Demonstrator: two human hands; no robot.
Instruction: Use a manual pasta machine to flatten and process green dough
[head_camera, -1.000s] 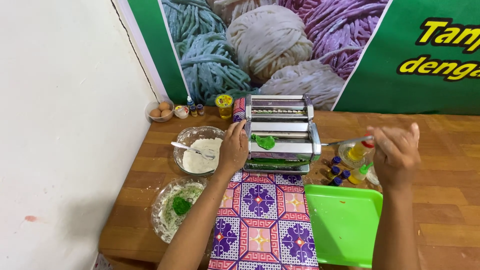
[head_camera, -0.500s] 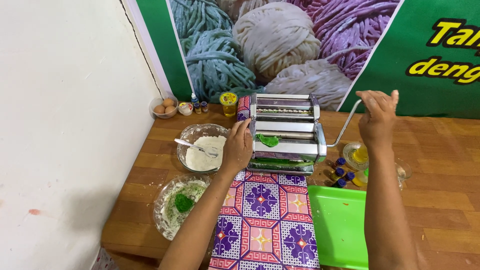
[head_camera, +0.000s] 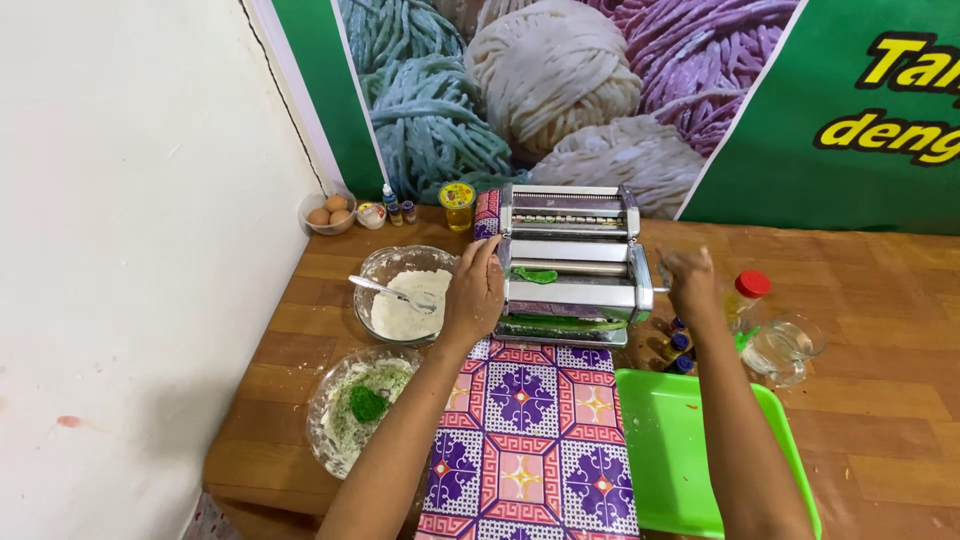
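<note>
The left hand (head_camera: 473, 295) lies flat against the left side of the steel pasta machine (head_camera: 570, 262), steadying it, palm open on the metal. The right hand (head_camera: 686, 283) is closed around the crank handle at the machine's right side. Green dough (head_camera: 535, 274) sits in the rollers. Half a second ago the right hand was raised higher; it has since swung down beside the machine.

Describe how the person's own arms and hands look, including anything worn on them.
Both forearms are bare as far as the picture shows, with no sleeve edge in view. The left hand and the right hand wear no gloves. No ring, watch or bracelet shows on either, though the right hand is slightly blurred.
</note>
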